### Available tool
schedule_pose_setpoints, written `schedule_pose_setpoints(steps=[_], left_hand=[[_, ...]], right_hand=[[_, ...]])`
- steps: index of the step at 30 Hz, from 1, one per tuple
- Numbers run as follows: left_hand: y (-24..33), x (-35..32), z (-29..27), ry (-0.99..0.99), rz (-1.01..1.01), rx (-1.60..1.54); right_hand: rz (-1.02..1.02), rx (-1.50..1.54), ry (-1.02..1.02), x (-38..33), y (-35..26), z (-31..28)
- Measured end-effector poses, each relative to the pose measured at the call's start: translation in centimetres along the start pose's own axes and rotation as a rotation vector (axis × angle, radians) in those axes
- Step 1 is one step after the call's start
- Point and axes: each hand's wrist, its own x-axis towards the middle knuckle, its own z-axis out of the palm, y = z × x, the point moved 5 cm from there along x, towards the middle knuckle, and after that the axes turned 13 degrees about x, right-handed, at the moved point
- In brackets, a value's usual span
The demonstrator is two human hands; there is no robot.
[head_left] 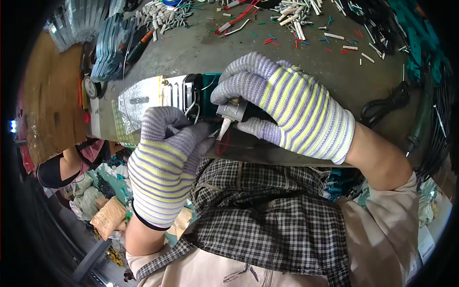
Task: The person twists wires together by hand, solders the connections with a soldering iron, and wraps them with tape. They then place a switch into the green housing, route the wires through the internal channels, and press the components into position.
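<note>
My left hand [167, 158], in a striped knit glove, is closed, its thumb and fingers pinching a thin wire. My right hand [291, 107], gloved alike, grips a small grey box-shaped electrical part [233, 110] between its fingers and thumb. From that part a white tapered sleeve [224, 128] points down toward my left fingertips, with a thin red wire loop [223, 146] hanging beside it. Behind both hands lies a power tool with a silver metal head [148, 93] and a teal body [209, 98]. White wires [193, 107] stick out where head and body meet. My fingers hide part of the body.
White sleeves [297, 16] and small red and green pieces are strewn along the bench's [196, 52] far side. A black coiled cord [386, 105] lies at right near teal tools [416, 38]. At left are clear plastic pieces [112, 48], a tape roll [92, 87] and another person's arm [70, 163].
</note>
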Motion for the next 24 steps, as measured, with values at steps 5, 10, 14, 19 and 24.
schedule_pose_setpoints(steps=[5,10,14,19,24], left_hand=[[0.1,0.2,-0.3,-0.018,-0.056,-0.102],[1.7,0.2,-0.5,0.081,-0.088,-0.084],[0.9,-0.9,0.4,0.121,-0.196,-0.182],[0.3,-2.2,1.2,0.392,0.144,-0.057],[1.1,-1.3,0.4,0.219,0.052,-0.024]], right_hand=[[-0.016,0.001,0.0,-0.1,-0.2,-0.1],[0.0,-0.006,-0.018,0.0,-0.3,-0.1],[-0.002,0.008,0.005,-0.1,-0.2,-0.3],[-0.076,-0.024,0.044,-0.1,-0.1,0.1],[-0.096,-0.028,0.045,-0.2,0.0,0.5]])
